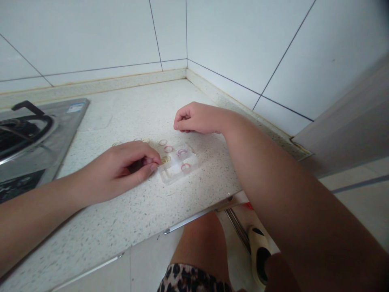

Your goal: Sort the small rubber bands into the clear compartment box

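A small clear plastic compartment box (178, 167) lies on the speckled countertop (127, 211). Small coloured rings sit in its cells, one purple (182, 152) and one red (185, 166). Several more rings (163, 142) lie loose on the counter just behind it. My left hand (121, 170) rests at the box's left edge, thumb and forefinger pinched together over a yellow ring (165, 159). My right hand (197, 118) lies behind the box, fingers curled closed; I cannot make out what is in them.
A steel gas hob (33, 138) with a black pan support takes up the counter's left end. White tiled walls (243, 44) meet in a corner behind. The counter's front edge (194, 217) runs below the box; my knee and a slipper (259, 253) show beneath it.
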`<state>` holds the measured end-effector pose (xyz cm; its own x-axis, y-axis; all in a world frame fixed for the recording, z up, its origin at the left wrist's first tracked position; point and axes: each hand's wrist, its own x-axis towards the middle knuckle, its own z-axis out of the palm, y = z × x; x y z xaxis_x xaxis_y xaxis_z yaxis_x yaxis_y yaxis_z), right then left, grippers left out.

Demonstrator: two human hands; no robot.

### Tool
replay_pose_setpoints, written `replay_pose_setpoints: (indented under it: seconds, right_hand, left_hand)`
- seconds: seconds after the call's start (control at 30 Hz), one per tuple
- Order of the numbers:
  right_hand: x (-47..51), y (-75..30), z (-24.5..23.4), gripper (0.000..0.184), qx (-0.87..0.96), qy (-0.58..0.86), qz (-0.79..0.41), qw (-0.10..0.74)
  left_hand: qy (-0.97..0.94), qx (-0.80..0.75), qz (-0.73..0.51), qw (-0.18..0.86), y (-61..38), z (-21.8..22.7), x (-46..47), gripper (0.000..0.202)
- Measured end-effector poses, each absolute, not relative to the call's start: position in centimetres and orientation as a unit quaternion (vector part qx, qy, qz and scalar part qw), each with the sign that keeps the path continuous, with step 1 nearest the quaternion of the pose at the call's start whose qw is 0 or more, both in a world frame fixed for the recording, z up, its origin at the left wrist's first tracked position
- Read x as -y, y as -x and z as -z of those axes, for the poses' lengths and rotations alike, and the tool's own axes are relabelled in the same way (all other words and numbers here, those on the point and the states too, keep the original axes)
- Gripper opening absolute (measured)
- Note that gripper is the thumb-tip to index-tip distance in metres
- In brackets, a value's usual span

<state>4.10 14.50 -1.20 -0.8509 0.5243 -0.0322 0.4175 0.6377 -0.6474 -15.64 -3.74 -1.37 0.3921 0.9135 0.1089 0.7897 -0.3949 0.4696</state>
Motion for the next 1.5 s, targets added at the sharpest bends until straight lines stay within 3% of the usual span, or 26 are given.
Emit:
replay_pose_setpoints:
  seconds: [1.5]
  right_hand:
    - [-14.82, -4.07, 1.4, 0.025, 0.904, 0.254, -0.334, 0.084]
  left_hand:
    - [-0.824, -0.506, -0.199, 0.162, 15.81, 1.74, 3.64, 0.01]
